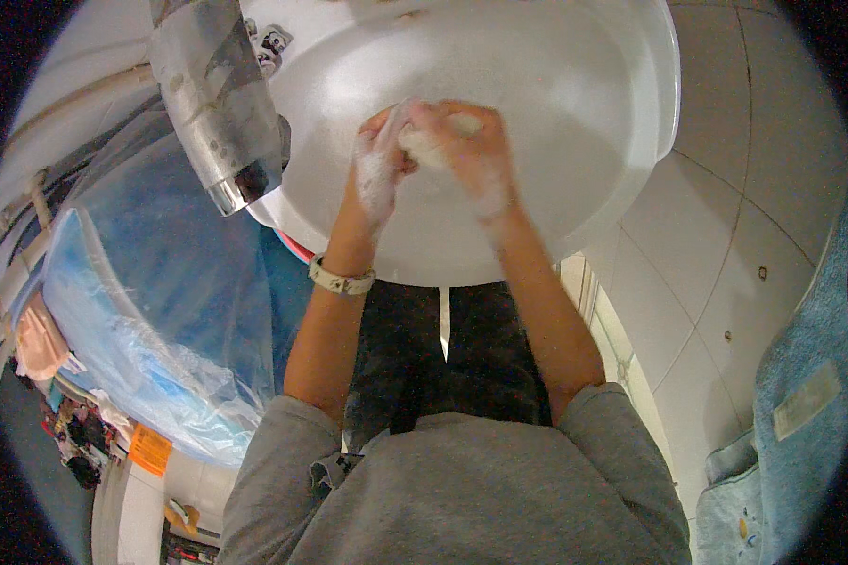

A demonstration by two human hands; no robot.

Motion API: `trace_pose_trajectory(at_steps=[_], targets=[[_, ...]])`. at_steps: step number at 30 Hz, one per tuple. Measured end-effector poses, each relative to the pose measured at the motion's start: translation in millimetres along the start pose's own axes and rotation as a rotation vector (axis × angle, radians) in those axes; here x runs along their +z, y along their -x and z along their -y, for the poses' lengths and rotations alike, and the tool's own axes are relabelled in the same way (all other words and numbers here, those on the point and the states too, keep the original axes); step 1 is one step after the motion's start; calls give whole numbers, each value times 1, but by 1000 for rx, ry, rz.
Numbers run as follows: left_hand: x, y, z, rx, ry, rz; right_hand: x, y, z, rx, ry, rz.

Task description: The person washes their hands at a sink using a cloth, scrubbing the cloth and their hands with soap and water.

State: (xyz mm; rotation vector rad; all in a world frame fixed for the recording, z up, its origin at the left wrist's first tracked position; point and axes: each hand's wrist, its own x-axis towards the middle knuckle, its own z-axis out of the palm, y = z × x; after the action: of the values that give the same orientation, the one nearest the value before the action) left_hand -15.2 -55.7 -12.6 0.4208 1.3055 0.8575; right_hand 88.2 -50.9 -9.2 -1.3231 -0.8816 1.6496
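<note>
Over a white washbasin (pixel 537 205), both of my hands meet near the middle, with white lather on them. My right hand (pixel 477 145) is curled around a pale, whitish piece that looks like a bar of soap (pixel 427 147); motion blur softens its outline. My left hand (pixel 385 152) touches the same piece from the other side, its back and wrist covered in foam. How much of the piece each hand grips is partly hidden by the fingers. A pale patterned wristband (pixel 340 277) sits on my left wrist.
A metal cylindrical fixture (pixel 219 106) juts over the basin's left rim. Plastic-covered blue material (pixel 148 339) lies at the left, with an orange label (pixel 150 449) below it. Light tiles (pixel 707 212) and a blue towel (pixel 813 339) are at the right.
</note>
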Motion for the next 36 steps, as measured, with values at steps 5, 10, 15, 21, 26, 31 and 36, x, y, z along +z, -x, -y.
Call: trace_pose_trajectory(at_steps=[5, 10, 15, 21, 26, 31, 36], targets=[[-3, -17, 19, 819, -336, -68, 38, 8, -1, -186, 961, -184], [12, 3, 12, -20, -66, -119, -4, -40, -32, -99, 958, -241], [-11, -9, 8, -21, 29, -83, 26, -3, -29, -15, 1031, -168], [-11, 14, -11, -157, -30, -75, -66, -72, -24, -145, 1307, -338], [-85, -48, -13, 326, -861, -228, -71, -79, -13, -157, 1353, -293], [-43, -42, 7, 363, -55, -70, -56, -64, -85, -261, 1405, -102], [-52, -56, 19, 517, -1510, -120, -48, -59, -129, -144, 1611, -110]])
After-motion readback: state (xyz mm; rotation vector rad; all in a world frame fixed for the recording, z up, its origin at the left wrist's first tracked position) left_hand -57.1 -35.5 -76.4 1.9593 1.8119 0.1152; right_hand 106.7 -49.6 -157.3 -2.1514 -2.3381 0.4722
